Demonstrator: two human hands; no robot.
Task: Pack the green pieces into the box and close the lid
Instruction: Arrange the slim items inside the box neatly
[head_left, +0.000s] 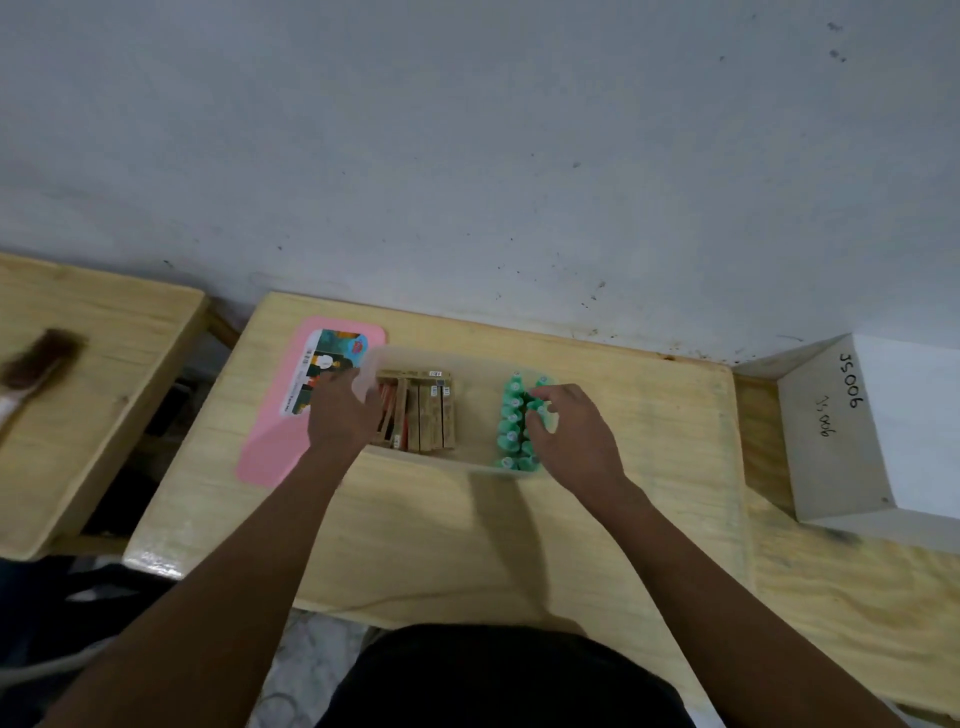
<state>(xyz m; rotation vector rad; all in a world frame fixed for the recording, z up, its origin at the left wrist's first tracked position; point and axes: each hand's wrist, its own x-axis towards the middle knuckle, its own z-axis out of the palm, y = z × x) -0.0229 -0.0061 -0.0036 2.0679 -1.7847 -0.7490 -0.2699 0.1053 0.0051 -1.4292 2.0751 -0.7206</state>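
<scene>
A clear plastic box (431, 358) stands on the wooden table. Several green pieces (511, 421) stand in rows in its right part. Brown wooden blocks (426, 415) fill its left part. My right hand (566, 431) rests over the green rows, fingers curled on one green piece at the right of the rows. My left hand (340, 410) grips the box's left wall. The pink lid (291, 410) with a picture label lies flat on the table left of the box, partly under my left hand.
A white open carton (841, 431) stands at the table's right end. A second wooden table (78, 395) at the left carries a brown brush (36, 364). A grey wall runs behind the table.
</scene>
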